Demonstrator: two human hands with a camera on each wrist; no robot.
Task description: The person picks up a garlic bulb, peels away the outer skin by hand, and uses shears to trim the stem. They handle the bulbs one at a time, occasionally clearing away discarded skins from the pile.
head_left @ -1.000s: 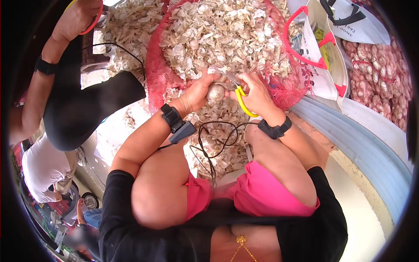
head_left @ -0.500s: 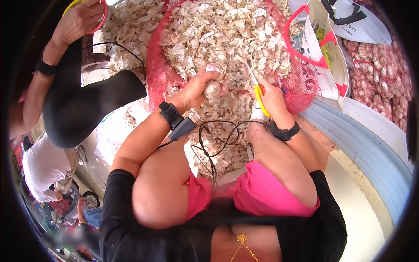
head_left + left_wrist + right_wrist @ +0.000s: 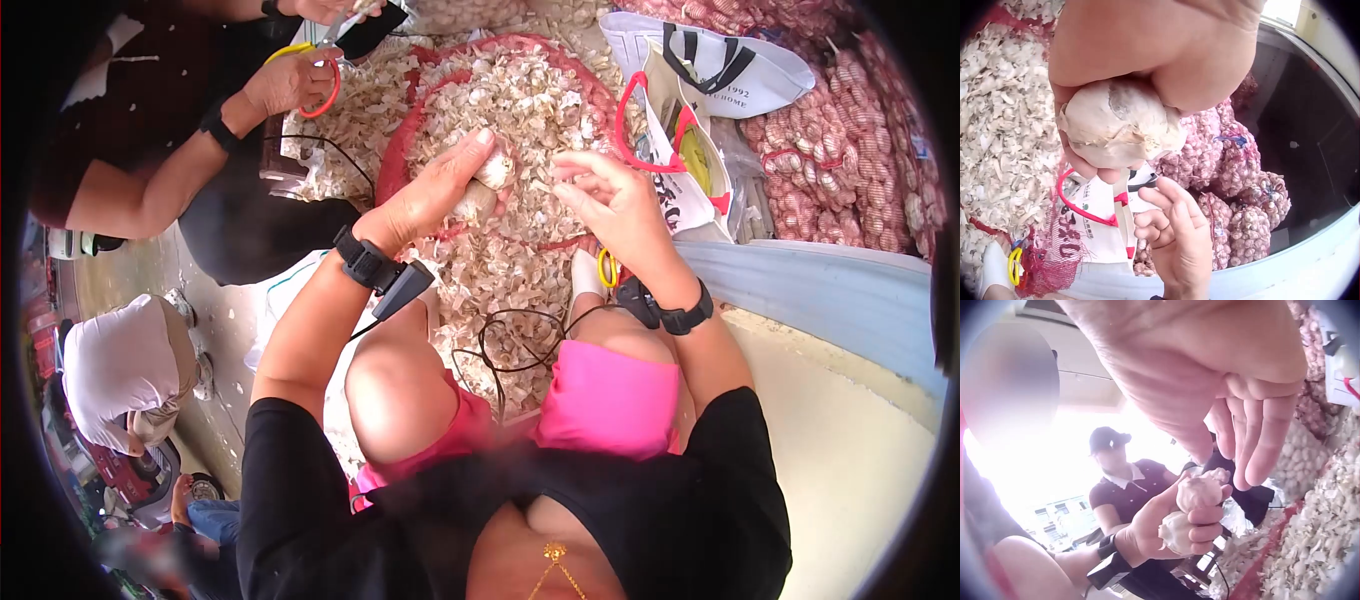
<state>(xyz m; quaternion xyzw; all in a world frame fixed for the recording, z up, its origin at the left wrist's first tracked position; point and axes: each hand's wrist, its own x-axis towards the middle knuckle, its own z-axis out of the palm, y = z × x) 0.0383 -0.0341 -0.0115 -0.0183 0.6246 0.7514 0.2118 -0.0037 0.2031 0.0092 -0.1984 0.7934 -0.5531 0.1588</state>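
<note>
Two garlic bulbs sit in my left hand (image 3: 435, 200), whose fingers wrap round them in front of me. In the right wrist view the upper garlic bulb (image 3: 1199, 492) rests against the lower garlic bulb (image 3: 1177, 532). One papery white bulb (image 3: 1122, 122) fills the grip in the left wrist view. Just to the right of them, my right hand (image 3: 622, 205) is raised with nothing in it, its fingers loosely bent and apart. Yellow-handled scissors (image 3: 607, 267) lie low by my right foot, only their handle showing.
Loose garlic skins (image 3: 530, 115) heap up ahead in a red mesh sack (image 3: 400, 145). A white bag with red handles (image 3: 690, 170) and netted garlic (image 3: 830, 150) stand right. At left, another person's hand (image 3: 290, 85) grips scissors. A black cable (image 3: 500, 340) loops between my legs.
The scissors have left my right hand and now lie by my right foot. My right hand has come back up towards the bulbs. My head view has shifted.
</note>
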